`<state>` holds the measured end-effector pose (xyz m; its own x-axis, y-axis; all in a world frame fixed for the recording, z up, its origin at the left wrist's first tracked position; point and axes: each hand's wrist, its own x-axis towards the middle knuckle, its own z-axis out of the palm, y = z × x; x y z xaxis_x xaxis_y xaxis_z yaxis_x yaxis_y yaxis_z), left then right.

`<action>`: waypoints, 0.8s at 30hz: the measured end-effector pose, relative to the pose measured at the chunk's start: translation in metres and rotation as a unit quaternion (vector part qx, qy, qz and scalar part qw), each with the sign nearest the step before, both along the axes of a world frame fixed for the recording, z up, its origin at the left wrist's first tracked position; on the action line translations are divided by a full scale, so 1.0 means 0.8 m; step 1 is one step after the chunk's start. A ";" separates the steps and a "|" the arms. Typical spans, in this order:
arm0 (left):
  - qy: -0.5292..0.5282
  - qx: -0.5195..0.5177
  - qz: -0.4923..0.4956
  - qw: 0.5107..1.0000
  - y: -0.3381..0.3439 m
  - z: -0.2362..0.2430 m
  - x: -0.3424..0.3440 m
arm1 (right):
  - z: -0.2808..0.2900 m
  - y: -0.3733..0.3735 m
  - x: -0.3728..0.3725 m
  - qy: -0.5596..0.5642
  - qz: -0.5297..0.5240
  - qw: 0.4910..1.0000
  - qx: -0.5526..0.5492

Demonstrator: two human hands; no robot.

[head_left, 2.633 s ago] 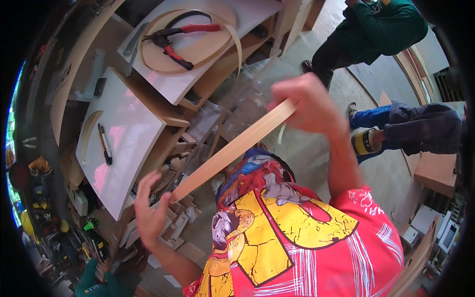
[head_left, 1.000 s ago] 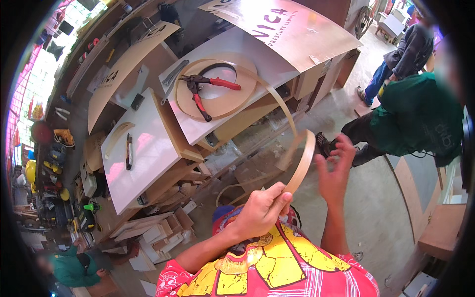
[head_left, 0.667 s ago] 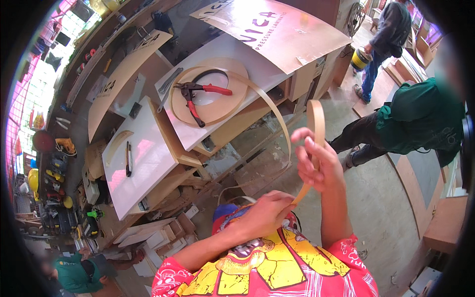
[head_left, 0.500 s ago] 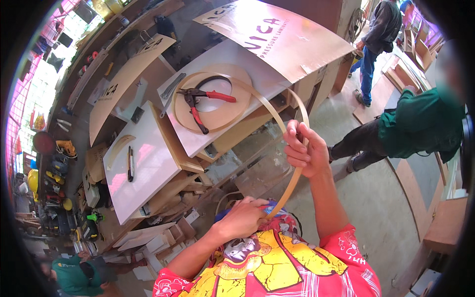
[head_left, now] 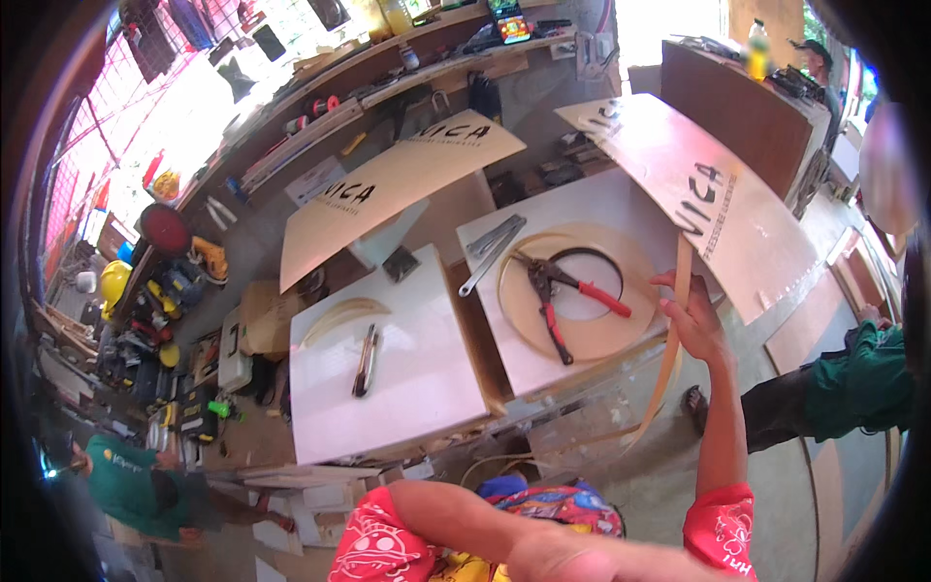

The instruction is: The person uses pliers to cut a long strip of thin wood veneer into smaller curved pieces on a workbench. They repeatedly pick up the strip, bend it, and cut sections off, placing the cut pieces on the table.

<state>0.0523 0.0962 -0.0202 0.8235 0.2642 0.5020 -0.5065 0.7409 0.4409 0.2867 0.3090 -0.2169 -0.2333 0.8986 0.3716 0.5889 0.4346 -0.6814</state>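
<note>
My right hand (head_left: 700,320) is closed around a tan edge-banding strip (head_left: 667,373), just right of the white workbench panels. The strip hangs in a curve below the hand, and its upper part reaches the printed laminate sheet. Low in the picture, my left forearm crosses to the right; my left hand (head_left: 621,563) is blurred and partly cut off, so its fingers do not show. A flat coil of edge banding (head_left: 621,254) lies on the right-hand white panel, with red-handled pliers (head_left: 545,296) on top. On the left-hand panel rest a utility knife (head_left: 366,361) and a curved offcut (head_left: 341,318).
Curved laminate sheets stand behind, one tan (head_left: 388,189) and one glossy (head_left: 747,209). A slim metal tool (head_left: 493,254) lies beside the coil. Power tools crowd the left side near a yellow helmet (head_left: 115,281). People in green shirts are at right (head_left: 863,383) and lower left (head_left: 126,475).
The view has swung, bringing the panels lower and farther right. My left hand has left the strip's lower end and crossed rightward. My right hand keeps hold of the strip, now beside the coil.
</note>
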 end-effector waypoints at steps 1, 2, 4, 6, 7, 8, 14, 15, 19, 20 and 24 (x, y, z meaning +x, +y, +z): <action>-0.029 -0.016 -0.001 0.999 0.005 0.004 -0.004 | -0.001 0.020 0.011 -0.030 0.012 0.999 0.018; -0.053 -0.035 -0.001 0.998 0.009 0.007 -0.010 | -0.008 0.039 0.015 -0.021 0.025 0.999 0.005; -0.091 -0.067 0.002 0.994 0.017 0.011 -0.017 | -0.018 0.078 0.012 0.002 0.060 0.998 -0.020; -0.117 -0.087 -0.010 0.989 0.027 0.017 -0.020 | -0.018 0.101 0.007 0.028 0.062 0.996 -0.049; -0.124 -0.094 -0.025 0.988 0.033 0.016 -0.021 | -0.044 0.119 0.014 0.058 0.065 0.994 -0.059; -0.133 -0.097 -0.031 0.986 0.039 0.016 -0.025 | -0.061 0.133 0.017 0.088 0.073 0.991 -0.070; -0.007 -0.006 -0.074 0.997 0.093 0.028 -0.037 | -0.068 0.155 0.009 0.064 0.033 0.997 -0.025; 0.015 -0.016 -0.100 0.995 0.093 0.025 -0.037 | -0.071 0.154 0.008 0.037 0.017 0.999 -0.019; 0.026 -0.092 -0.160 0.982 0.098 0.009 -0.025 | -0.058 0.147 -0.011 0.000 0.000 1.000 -0.022; 0.002 -0.122 -0.191 0.974 0.097 0.006 -0.020 | -0.051 0.143 -0.005 0.004 -0.008 1.000 -0.024; -0.036 -0.129 -0.164 0.977 0.099 -0.012 -0.015 | -0.069 0.147 0.005 0.032 -0.012 0.999 -0.039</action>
